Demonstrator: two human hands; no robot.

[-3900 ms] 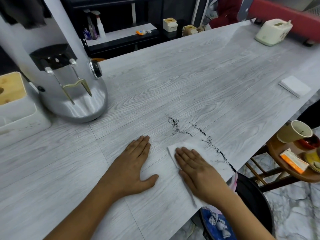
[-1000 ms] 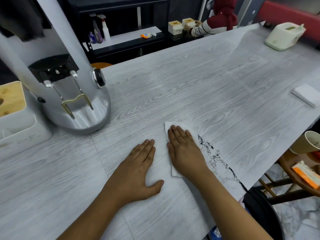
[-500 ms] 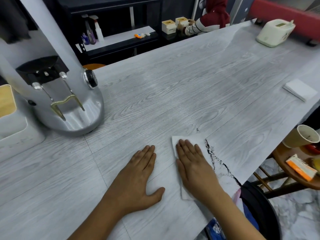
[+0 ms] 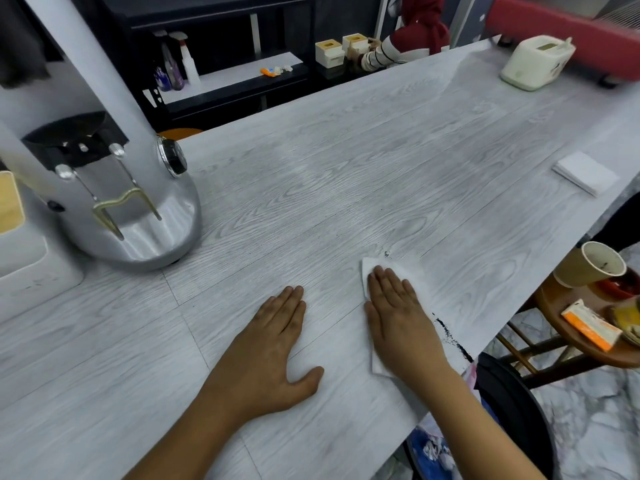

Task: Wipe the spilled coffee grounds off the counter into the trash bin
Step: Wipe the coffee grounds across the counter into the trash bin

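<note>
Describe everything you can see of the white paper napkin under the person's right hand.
The white paper napkin is thin, soft-looking and slightly creased, lying flat on the grey wood-grain counter near its right edge. The right hand presses on it with straight fingers, covering its middle; corners show beyond the fingertips and by the wrist. A few dark coffee grounds lie as a thin line just to its right, and a small speck sits beyond its far edge. The left hand rests apart from it.
</note>
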